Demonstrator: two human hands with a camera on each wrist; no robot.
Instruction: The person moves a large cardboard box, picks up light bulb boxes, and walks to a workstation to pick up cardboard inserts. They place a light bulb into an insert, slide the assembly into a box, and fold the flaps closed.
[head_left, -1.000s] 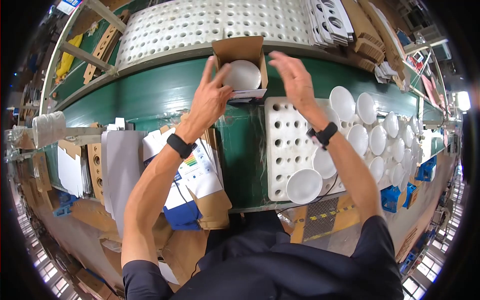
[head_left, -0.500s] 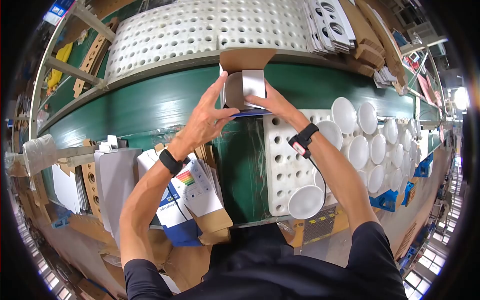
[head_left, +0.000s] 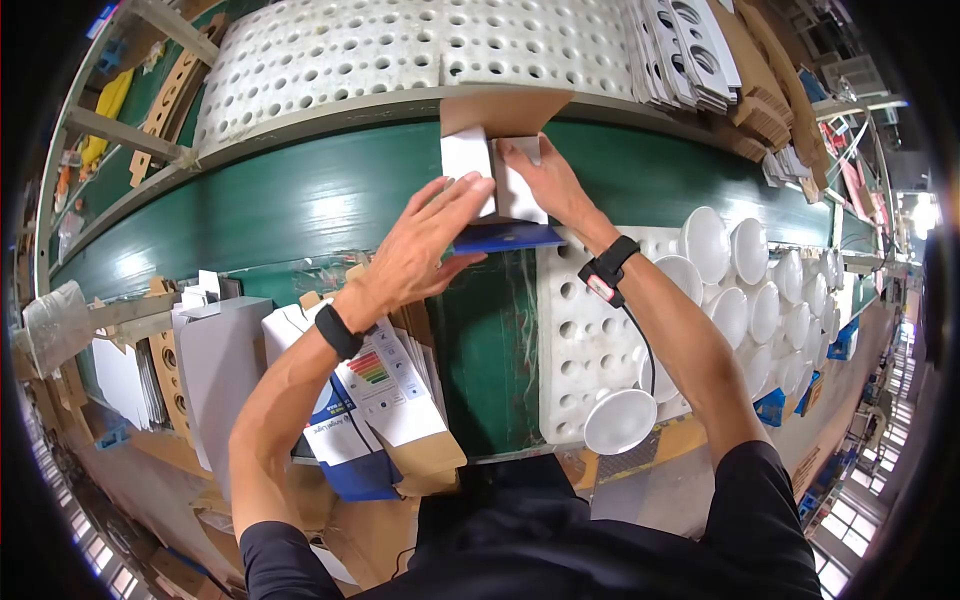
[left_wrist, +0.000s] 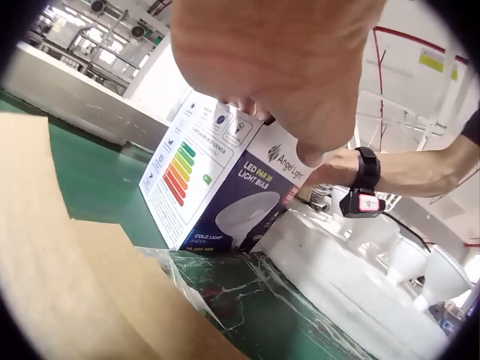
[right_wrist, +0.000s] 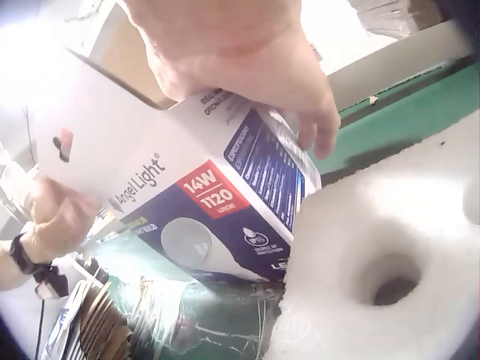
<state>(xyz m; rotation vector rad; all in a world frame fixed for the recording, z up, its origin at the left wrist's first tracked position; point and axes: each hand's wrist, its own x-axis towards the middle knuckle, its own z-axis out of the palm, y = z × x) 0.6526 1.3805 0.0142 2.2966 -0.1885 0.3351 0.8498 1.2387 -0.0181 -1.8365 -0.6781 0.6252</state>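
A printed cardboard light bulb box (head_left: 505, 237) stands upright on the green work surface, its tall brown back flap (head_left: 505, 112) raised. Two white side flaps (head_left: 464, 160) lean in over the opening and hide the inside. My left hand (head_left: 425, 235) lays nearly straight fingers on the left flap, the thumb apart near the front edge. On the other side my right hand (head_left: 553, 185) grips the box, its thumb on the right flap and its fingers down the outer side, as the right wrist view shows. The printed front (left_wrist: 247, 202) shows a bulb picture.
Right of the box lies a white foam tray (head_left: 565, 365) with holes, carrying several white reflector bulbs (head_left: 620, 420). Flat printed cartons (head_left: 385, 385) are piled at the left front. A long perforated white board (head_left: 330, 60) runs behind the rail, with stacked card inserts (head_left: 690, 50) beside it.
The white bulb inside the box has gone out of sight as both side flaps came inward. My right hand moved from the air onto the box; my left moved onto the left flap.
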